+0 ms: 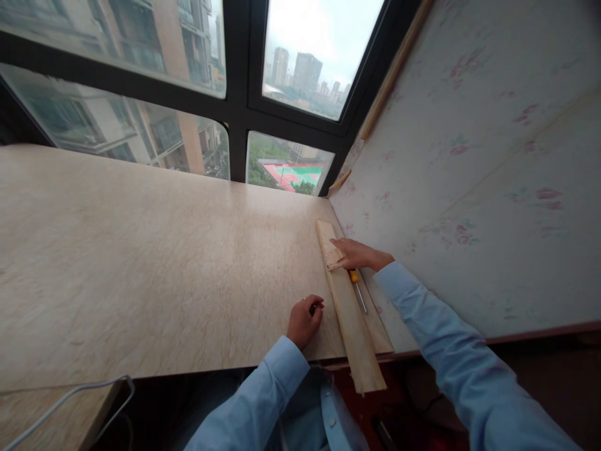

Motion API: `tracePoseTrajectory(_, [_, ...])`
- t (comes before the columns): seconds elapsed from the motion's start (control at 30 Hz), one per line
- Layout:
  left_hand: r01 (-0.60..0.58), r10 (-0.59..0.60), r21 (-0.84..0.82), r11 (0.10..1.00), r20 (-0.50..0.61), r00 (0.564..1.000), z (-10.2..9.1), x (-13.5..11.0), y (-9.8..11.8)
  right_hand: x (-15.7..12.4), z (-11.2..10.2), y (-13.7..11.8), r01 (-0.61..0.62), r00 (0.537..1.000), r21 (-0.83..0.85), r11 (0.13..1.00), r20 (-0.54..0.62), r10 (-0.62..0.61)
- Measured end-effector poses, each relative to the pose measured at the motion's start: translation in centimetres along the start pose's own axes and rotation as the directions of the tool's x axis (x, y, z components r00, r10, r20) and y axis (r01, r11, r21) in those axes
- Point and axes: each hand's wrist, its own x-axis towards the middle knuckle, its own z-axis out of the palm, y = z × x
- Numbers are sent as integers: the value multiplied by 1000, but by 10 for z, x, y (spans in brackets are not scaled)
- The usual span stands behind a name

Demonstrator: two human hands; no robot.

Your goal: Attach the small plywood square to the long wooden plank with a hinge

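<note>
A long pale strip (pixel 357 332), perhaps a board or peeled wall covering, lies along the right side of the sill, its near end jutting past the front edge. My right hand (pixel 357 254) rests on its far half with fingers stretched out and apart, touching a small torn beige piece (pixel 333 257) on top. Beside the strip, just below that hand, lies a screwdriver (pixel 359 290) with a yellow handle and metal shaft. My left hand (pixel 305 321) hovers or rests left of the strip, fingers curled loosely toward the thumb, with nothing visible in them.
The marbled beige sill (pixel 164 269) stretches left beneath a dark-framed window (pixel 238 88). On the right rises a wall with flowered paper (pixel 469 188), peeling at the window corner. A white cable (pixel 75 391) crosses a lower surface at the bottom left.
</note>
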Motion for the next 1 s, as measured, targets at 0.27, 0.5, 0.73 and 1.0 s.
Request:
tracePoseTrajectory(0.27, [-21,21,-7,1000,-32,999,3,0,-5,34,-6,-26,285,950,-42,958,143,-277])
tracePoseTrajectory(0.5, [-17,16,-21,1000,-26,1000,3,0,-4,62,21,-55,291,938,7,957,192,-287])
tracePoseTrajectory(0.73, [-13,12,-22,1000,-27,1000,4,-1,-6,60,50,-59,277,950,44,960,139,-280])
tracePoseTrajectory(1.0, [-19,20,27,999,-36,999,6,1,-6,-1,78,-94,270,960,147,951,-115,-255])
